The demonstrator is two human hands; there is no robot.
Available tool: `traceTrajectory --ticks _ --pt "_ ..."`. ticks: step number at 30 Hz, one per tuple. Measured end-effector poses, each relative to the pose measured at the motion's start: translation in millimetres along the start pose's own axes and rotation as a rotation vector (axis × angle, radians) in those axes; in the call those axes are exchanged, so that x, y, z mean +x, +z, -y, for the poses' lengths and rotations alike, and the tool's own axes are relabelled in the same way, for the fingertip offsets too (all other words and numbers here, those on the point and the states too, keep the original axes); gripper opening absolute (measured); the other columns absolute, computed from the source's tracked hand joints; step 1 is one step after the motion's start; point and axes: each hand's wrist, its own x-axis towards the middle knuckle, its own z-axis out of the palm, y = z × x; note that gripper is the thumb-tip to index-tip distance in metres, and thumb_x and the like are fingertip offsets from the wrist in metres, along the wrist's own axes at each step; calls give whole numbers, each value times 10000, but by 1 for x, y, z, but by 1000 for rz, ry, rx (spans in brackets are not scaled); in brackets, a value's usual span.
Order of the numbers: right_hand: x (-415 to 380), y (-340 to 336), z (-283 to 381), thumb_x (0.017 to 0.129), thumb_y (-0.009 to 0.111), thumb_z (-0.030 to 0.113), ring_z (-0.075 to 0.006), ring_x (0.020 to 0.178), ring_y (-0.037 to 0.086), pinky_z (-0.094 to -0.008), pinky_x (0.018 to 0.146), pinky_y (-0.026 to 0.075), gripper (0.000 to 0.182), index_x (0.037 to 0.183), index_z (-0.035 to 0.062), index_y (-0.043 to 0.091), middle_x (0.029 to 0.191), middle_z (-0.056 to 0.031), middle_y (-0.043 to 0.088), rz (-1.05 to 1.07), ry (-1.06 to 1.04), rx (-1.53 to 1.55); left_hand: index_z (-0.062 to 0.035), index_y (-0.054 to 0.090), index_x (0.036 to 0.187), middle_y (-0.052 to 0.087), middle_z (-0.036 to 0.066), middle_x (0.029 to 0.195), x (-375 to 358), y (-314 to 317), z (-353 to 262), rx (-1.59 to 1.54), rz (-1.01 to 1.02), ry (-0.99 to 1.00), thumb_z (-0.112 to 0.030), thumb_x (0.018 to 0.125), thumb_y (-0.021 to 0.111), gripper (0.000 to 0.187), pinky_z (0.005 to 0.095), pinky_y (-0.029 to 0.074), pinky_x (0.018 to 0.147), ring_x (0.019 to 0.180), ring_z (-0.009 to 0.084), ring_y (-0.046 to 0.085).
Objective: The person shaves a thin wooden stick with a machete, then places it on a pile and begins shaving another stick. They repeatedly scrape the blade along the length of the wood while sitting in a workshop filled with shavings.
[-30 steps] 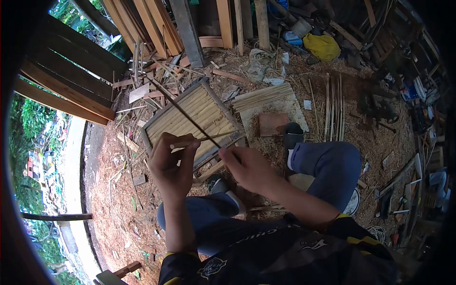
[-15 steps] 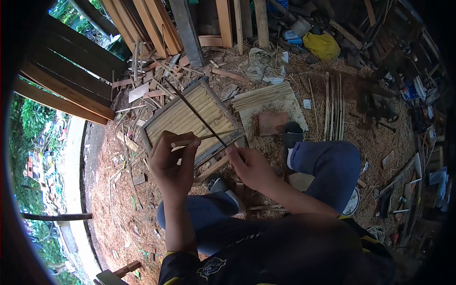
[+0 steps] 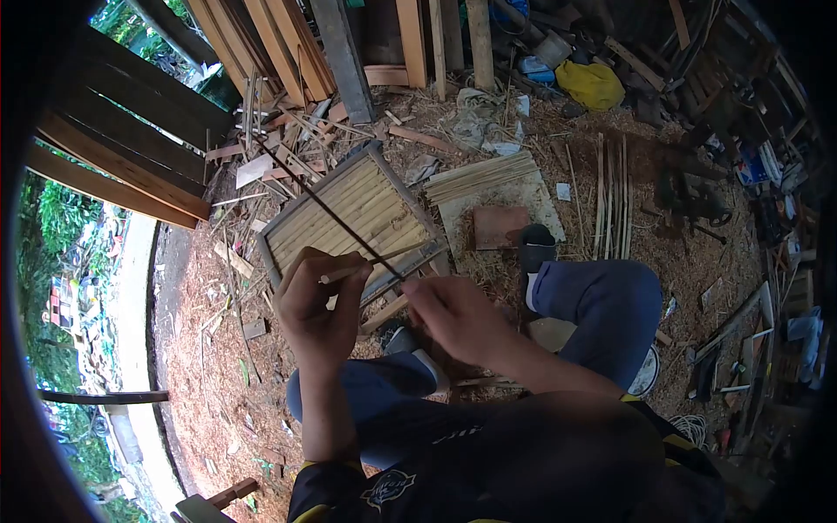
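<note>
Closed around a pale thin stick [image 3: 343, 271] is my left hand [image 3: 318, 301], its thumb and fingers pinching it. The stick points right, over the lower edge of a framed slatted panel [image 3: 344, 213]. My right hand [image 3: 449, 315], just to the right, grips the near end of a long dark rod [image 3: 324, 207]. The rod slants up and left above the panel and crosses the pale stick close to my left fingertips. Whether rod and stick touch is unclear.
Beyond my knees, thin strips [image 3: 484, 174] lie on a pale board [image 3: 545, 209] with a reddish block [image 3: 500, 227]. Long sticks [image 3: 615, 196] rest on the shavings at right. Wood scraps lie behind the panel; a yellow bag [image 3: 590, 84] is at the back.
My right hand has moved slightly left and down with the dark rod, whose far end has swung left. My left hand has stayed nearly in place, still holding the pale stick.
</note>
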Motion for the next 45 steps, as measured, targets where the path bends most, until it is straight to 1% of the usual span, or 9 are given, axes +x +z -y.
traceTrajectory --ticks 12,15,19,24,27,30,36,42,45 --pt "-4 2 2 1081 459 479 -136 524 502 -362 554 409 593 737 17 599 553 -51 507 -26 24 -7 49 671 983 665 101 931 -2 -2 -2 8 34 12 143 870 692 149 263 624 737 877 161 714" --pt "11 -11 -28 1087 440 480 -136 533 506 -357 556 409 604 733 15 591 561 -44 511 -28 175 -103 58 648 996 648 117 958 -5 -4 -7 -3 69 -11 164 878 671 160 279 610 791 904 171 700" --pt "-2 -2 -17 1087 424 505 -146 537 514 -375 563 415 645 698 13 576 563 -51 515 -47 11 -129 64 635 1003 644 129 963 -5 -8 -3 36 123 21 169 886 664 160 290 610 811 919 174 693" --pt "8 -13 -20 1087 425 506 -155 536 508 -396 567 414 644 698 14 575 571 -49 512 5 193 -121 22 685 960 688 101 880 -2 -5 -3 47 70 65 140 837 713 173 240 559 647 830 145 708" --pt "5 -11 -18 1085 424 510 -156 538 514 -397 566 413 646 701 15 579 573 -53 516 -52 71 -259 12 689 950 700 105 872 0 -10 -1 101 108 109 127 821 724 177 256 541 645 800 157 701" --pt "-8 -3 0 1083 428 516 -158 540 522 -403 568 416 654 705 8 591 559 -69 520 -12 -66 -43 8 692 942 710 110 866 -1 -8 -1 98 123 146 117 802 734 182 273 529 651 771 176 694" --pt "8 -10 -34 1083 462 467 -144 538 511 -380 555 406 594 740 2 601 562 -63 522 -49 114 -189 8 695 931 714 114 867 3 -11 1 93 163 193 120 794 737 182 278 525 650 769 184 694" --pt "-6 3 -12 1083 451 486 -162 527 511 -389 552 414 609 751 2 615 555 -72 524 -58 -37 -103 13 658 943 695 125 886 5 -15 2 110 199 219 152 802 727 210 289 577 685 815 193 682" --pt "14 -5 -58 1063 449 509 -358 608 632 -468 613 470 625 818 -15 684 616 -202 598 -124 151 -200 17 638 953 686 133 905 -1 -13 3 105 203 204 166 807 721 225 298 602 698 831 198 674"
